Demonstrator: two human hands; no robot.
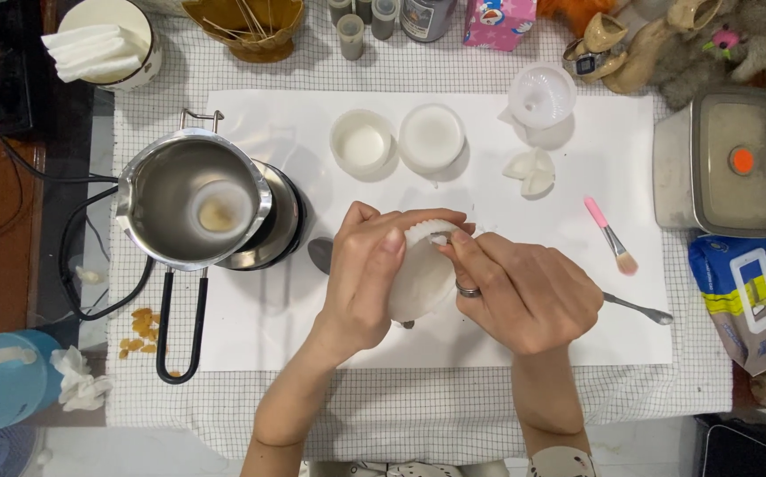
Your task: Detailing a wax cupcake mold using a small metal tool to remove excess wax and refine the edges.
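Both hands meet over the centre of the white sheet (pixel 250 340). Left hand (pixel 361 274) wraps the white mould (pixel 418 278), fingers curled round its left side. Right hand (pixel 524 291) pinches the mould's far rim between thumb and forefinger; it appears to peel the edge, though this is partly hidden. Steel pot (pixel 193 199) sits left. Spoon (pixel 639 307) lies right, pink brush (pixel 611 235) beyond it.

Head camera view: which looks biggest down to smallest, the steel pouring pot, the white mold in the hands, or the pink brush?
1. steel pouring pot
2. white mold, partly hidden by both hands
3. pink brush, clearly smallest
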